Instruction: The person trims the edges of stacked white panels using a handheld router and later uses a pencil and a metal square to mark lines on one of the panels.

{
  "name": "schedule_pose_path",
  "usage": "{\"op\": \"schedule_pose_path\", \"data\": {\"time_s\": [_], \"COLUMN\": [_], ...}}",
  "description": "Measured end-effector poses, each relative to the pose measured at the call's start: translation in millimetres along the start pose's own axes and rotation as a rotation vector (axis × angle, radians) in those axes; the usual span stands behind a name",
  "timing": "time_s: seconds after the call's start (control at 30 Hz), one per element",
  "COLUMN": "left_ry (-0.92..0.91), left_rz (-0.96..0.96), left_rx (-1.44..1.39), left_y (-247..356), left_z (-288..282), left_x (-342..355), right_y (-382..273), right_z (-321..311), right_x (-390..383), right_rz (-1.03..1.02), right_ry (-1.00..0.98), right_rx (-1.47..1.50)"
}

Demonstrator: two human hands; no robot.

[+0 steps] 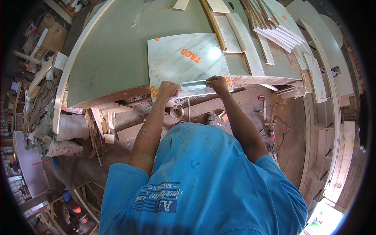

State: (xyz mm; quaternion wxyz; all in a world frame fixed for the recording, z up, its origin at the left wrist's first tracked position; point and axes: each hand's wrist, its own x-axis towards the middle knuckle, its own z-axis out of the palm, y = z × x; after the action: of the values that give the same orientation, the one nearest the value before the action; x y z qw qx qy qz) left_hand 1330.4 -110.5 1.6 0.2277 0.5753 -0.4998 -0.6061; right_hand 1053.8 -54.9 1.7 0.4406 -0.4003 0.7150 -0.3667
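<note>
A white marble-patterned panel (168, 58) with orange print lies on the green-topped workbench (113, 51), its near edge jutting past the bench edge. Along that near edge sits a slim, silvery rectangular frame that looks like a recessed pull handle (194, 83). My left hand (170, 90) pinches its left end, and my right hand (217, 85) grips the right end with curled fingers. Both forearms carry specks of dust. Whether the handle is fully seated in the panel is hard to make out.
At the far right of the bench lie a fanned stack of white strips (278, 35) and a yellow-edged bar (214, 25). Filled sacks (72, 127) stand at left. Cables and a tool (271, 131) lie on the floor at right, near a tall white cabinet carcass (319, 145).
</note>
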Motion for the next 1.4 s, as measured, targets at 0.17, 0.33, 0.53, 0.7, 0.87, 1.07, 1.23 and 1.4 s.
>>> {"op": "schedule_pose_path", "data": {"time_s": [0.17,0.33,0.53,0.7,0.87,1.07,1.23,1.4], "left_ry": [-0.007,-0.040,-0.007,-0.007,-0.022,-0.032,-0.036,-0.046], "left_rz": [-0.016,-0.023,0.026,0.016,0.015,0.005,0.003,0.007], "left_rx": [-0.002,-0.012,0.035,0.051,0.050,0.027,0.023,0.055], "left_y": [2.1,0.3,1.4,-2.3,1.5,3.4,3.0,2.3], "left_z": [1.6,0.5,4.0,1.7,1.9,-0.2,0.2,-0.3], "left_x": [4.1,4.8,-0.5,4.5,2.3,0.6,1.9,1.4], "right_y": [2.4,4.8,5.8,8.7,11.4,9.3,7.2,5.9], "right_z": [-1.1,0.5,0.7,-1.0,-1.3,0.9,0.2,-0.7], "right_x": [2.7,-3.0,-8.4,-4.9,-3.5,-5.2,-6.8,-8.9], "right_rz": [-0.017,-0.077,-0.100,-0.095,-0.068,-0.102,-0.109,-0.113], "right_ry": [0.008,0.033,0.079,0.047,0.052,0.042,0.042,0.023], "right_rx": [0.000,-0.018,-0.088,-0.118,-0.107,-0.078,-0.041,-0.037]}}
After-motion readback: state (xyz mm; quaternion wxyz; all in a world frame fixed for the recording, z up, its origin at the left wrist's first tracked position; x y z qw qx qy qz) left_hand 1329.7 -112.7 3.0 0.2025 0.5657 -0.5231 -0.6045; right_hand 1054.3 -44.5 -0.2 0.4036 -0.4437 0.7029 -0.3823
